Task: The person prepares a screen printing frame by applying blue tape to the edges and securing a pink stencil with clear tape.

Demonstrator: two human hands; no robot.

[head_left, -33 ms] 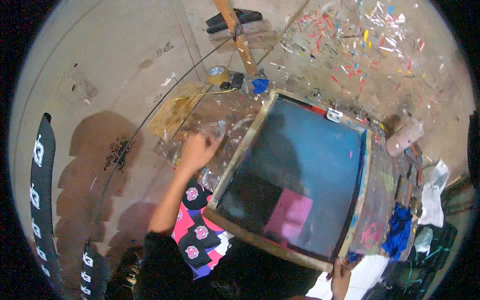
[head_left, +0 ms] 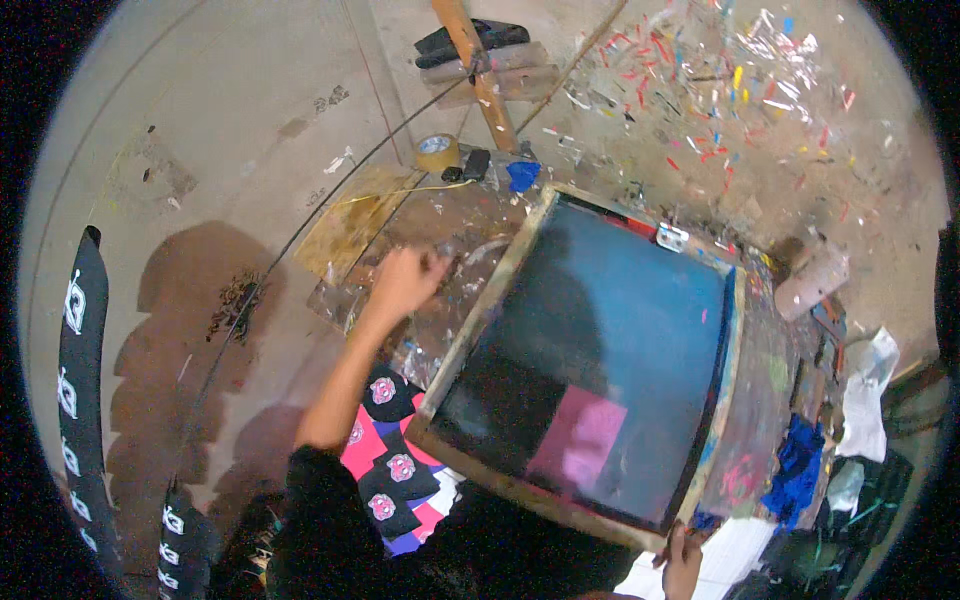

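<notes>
At the lower right corner of a wooden-framed screen [head_left: 640,340] with a pink rectangle [head_left: 575,440] on its dark mesh, my right hand [head_left: 682,555] grips the frame. My left hand [head_left: 410,275] is raised over the stained table left of the screen, fingers curled and slightly blurred; what they hold, if anything, is unclear. Below that forearm, black, pink and purple pieces with printed pink motifs [head_left: 400,467] lie partly under the frame.
A tape roll [head_left: 437,152], wooden board [head_left: 350,215] and blue scrap [head_left: 522,176] lie beyond. At right are a cylinder [head_left: 810,280], blue cloth [head_left: 793,470] and white cloth [head_left: 865,390]. A wooden post [head_left: 480,85] rises behind; black printed strips [head_left: 82,390] stand left.
My left hand has moved slightly up and away from me, its fingers more blurred. The screen has shifted very slightly within the view, with my right hand still at its corner.
</notes>
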